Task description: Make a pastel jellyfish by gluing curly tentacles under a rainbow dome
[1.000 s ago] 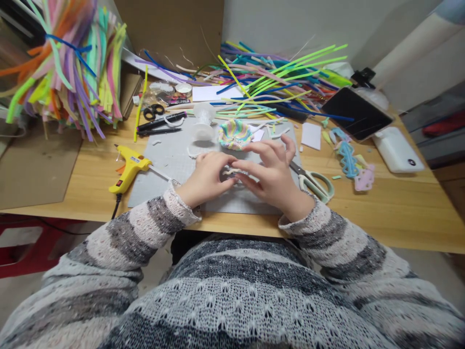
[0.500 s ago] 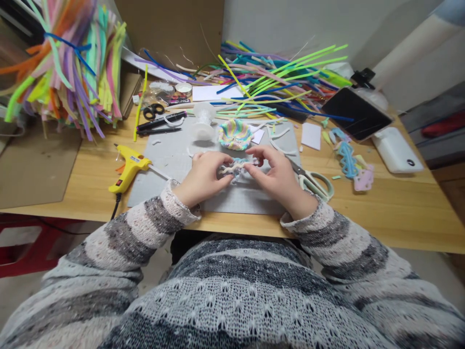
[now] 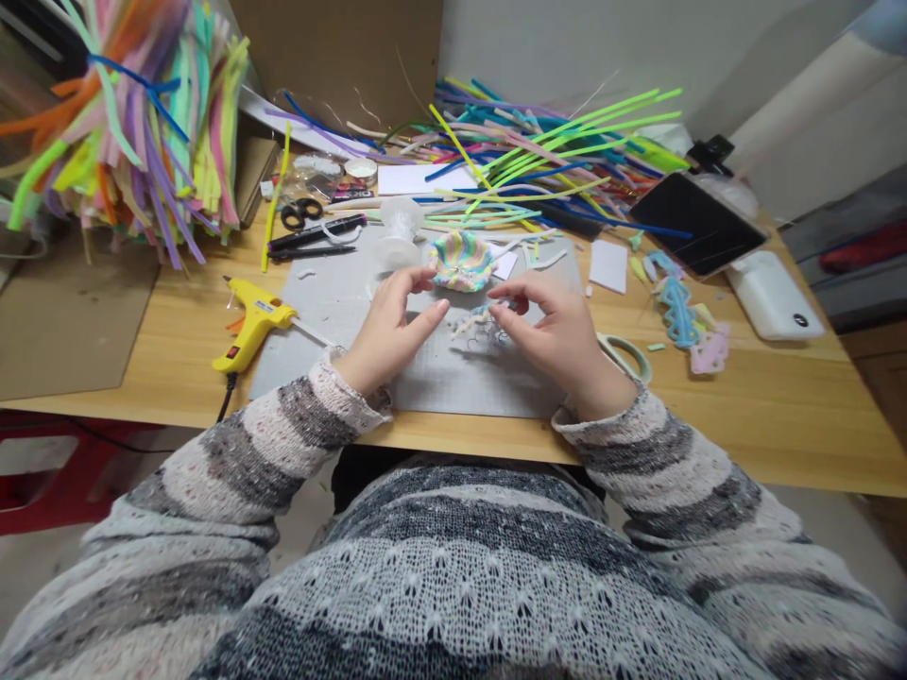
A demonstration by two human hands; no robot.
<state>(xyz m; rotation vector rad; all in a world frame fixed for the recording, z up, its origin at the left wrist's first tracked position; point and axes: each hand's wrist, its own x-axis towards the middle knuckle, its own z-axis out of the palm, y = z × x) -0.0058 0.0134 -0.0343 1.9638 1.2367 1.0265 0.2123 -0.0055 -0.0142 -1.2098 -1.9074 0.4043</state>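
Note:
Between thumb and fingers, my right hand [image 3: 559, 335] pinches a wavy bent pipe-cleaner piece [image 3: 468, 326] in white and pale blue, its left end blurred and sticking out free. My left hand [image 3: 389, 326] is just to the left of that piece, thumb and fingers apart, holding nothing. Beyond both hands, a ruffled pastel-striped pipe-cleaner dish [image 3: 462, 263] rests on the grey mat [image 3: 453, 392]. A white spool [image 3: 400, 236] stands left of the dish. Scissors lie beside my right wrist, with only a pale green handle [image 3: 627, 357] showing.
A yellow glue gun [image 3: 255, 321] lies on the left, its cord hanging over the table edge. Loose pipe cleaners [image 3: 539, 142] are heaped at the back, with a tied bundle [image 3: 134, 123] at back left. A dark phone [image 3: 698, 222] and white power bank [image 3: 776, 295] are at right.
My left hand has let go of the wavy piece and opened to the left. My right hand keeps hold of it and has shifted slightly right, covering more of the scissors.

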